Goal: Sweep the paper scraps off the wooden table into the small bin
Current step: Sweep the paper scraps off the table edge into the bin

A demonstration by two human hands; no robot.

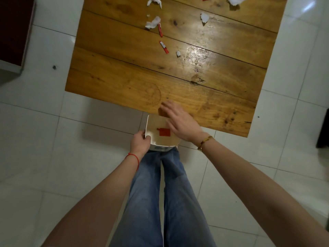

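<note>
A small white square bin point(148, 122) hangs just below the near edge of the wooden table point(124, 77), with my left hand point(139, 142) shut on its left rim. Red scraps point(164, 131) lie inside it. My right hand point(179, 120) is flat with fingers spread, partly over the table edge and partly over the bin, holding nothing. White paper scraps point(152, 23) and red scraps point(164, 47) lie on the far half of the table, with more white pieces point(204, 17) to the right and along the top edge.
White tiled floor point(44, 131) surrounds the table. A dark red cabinet point(14, 31) stands at the far left. A dark object point(323, 129) sits at the right edge. My legs in blue jeans point(160, 193) stand right below the bin.
</note>
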